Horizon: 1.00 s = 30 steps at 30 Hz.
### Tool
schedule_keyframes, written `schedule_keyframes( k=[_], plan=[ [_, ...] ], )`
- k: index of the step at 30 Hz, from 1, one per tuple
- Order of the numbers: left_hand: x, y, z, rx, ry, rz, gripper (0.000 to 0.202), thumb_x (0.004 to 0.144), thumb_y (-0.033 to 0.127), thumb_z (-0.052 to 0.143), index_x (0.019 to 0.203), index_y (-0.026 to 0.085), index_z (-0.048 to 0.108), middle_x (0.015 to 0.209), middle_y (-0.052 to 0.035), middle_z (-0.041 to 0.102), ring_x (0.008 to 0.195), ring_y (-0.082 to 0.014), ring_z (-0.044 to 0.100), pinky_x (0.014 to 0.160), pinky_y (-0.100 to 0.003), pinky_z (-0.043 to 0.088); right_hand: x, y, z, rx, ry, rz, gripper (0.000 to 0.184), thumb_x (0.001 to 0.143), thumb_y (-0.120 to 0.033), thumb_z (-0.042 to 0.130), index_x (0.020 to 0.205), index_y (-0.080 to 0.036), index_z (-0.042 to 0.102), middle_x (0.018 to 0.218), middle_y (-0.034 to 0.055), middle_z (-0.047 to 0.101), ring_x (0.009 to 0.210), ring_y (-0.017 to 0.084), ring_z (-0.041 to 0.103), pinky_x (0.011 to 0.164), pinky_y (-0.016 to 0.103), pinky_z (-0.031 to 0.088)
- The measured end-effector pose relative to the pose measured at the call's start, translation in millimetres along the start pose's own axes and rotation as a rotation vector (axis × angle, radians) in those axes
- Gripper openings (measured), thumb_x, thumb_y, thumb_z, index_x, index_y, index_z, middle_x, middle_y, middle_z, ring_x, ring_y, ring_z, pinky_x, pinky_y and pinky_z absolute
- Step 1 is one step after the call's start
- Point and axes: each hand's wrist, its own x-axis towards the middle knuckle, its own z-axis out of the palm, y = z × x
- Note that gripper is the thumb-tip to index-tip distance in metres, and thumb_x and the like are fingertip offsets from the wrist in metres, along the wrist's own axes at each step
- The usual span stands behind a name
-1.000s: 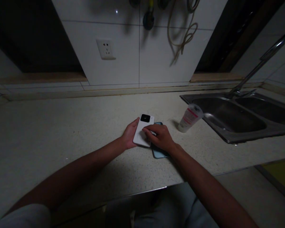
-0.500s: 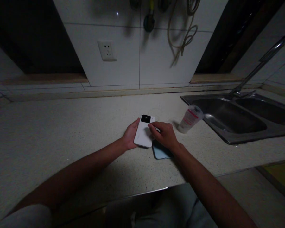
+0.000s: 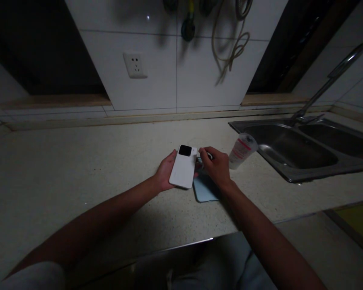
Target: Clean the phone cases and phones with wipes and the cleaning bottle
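In my left hand (image 3: 165, 172) is a white smartphone (image 3: 182, 172), its back with the black camera block facing up. My fingers wrap around it from the left, and a fingertip shows at its right edge. My right hand (image 3: 218, 166) is just right of the phone, apart from it, with thumb and fingers pinched together. A small whitish bit shows at those fingers, too unclear to name. Under the right hand and wrist, a light blue flat piece like a phone case (image 3: 204, 192) lies on the counter, partly hidden.
A translucent plastic cup (image 3: 242, 150) with red print stands right of my right hand on the speckled counter (image 3: 78, 169). Farther right is a steel double sink (image 3: 282, 171) with a faucet (image 3: 317, 94). A wall socket (image 3: 135, 65) and a looped cable (image 3: 236, 50) are on the tiles behind.
My right hand has moved off the phone's back to the right, uncovering its right side. The phone stays in my left hand in almost the same place.
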Motion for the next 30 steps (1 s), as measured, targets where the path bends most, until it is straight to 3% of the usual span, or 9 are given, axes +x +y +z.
schedule_keyframes(
  k=[13, 23, 26, 30],
  plan=[
    [1, -1, -2.6, 0.037, 0.013, 0.035, 0.064, 0.098, 0.058, 0.035, 0.138, 0.011, 0.053, 0.113, -0.0188, 0.072, 0.099, -0.0327, 0.071, 0.085, -0.049, 0.055, 2, 7, -2, -0.030, 0.073, 0.055, 0.032, 0.094, -0.038, 0.050, 0.083, -0.018, 0.072, 0.067, 0.0039, 0.069, 0.058, 0.017, 0.058, 0.058, 0.029, 0.040],
    [1, -1, -2.1, -0.010, -0.009, 0.017, 0.066, 0.098, 0.055, 0.035, 0.145, 0.010, 0.046, 0.116, -0.0192, 0.071, 0.101, -0.0329, 0.071, 0.087, -0.050, 0.054, -15, 20, -35, -0.266, 0.279, -0.091, 0.028, 0.094, -0.031, 0.049, 0.098, -0.016, 0.072, 0.092, 0.0109, 0.076, 0.076, 0.022, 0.068, 0.071, 0.034, 0.050],
    [1, -1, -3.7, -0.015, -0.022, 0.010, 0.066, 0.098, 0.054, 0.036, 0.145, 0.009, 0.046, 0.117, -0.0199, 0.071, 0.102, -0.0330, 0.070, 0.088, -0.049, 0.054, -25, 22, -41, -0.386, 0.229, -0.106, 0.028, 0.094, -0.028, 0.047, 0.101, -0.016, 0.071, 0.095, 0.0118, 0.075, 0.084, 0.024, 0.068, 0.072, 0.034, 0.049],
    [2, -1, -6.0, -0.017, -0.039, 0.007, 0.064, 0.097, 0.053, 0.039, 0.145, 0.010, 0.046, 0.117, -0.0195, 0.071, 0.104, -0.0332, 0.070, 0.090, -0.050, 0.053, -34, 20, -43, -0.562, 0.071, -0.036, 0.028, 0.091, -0.024, 0.048, 0.103, -0.016, 0.072, 0.095, 0.0123, 0.071, 0.082, 0.025, 0.064, 0.065, 0.034, 0.044]
  ],
)
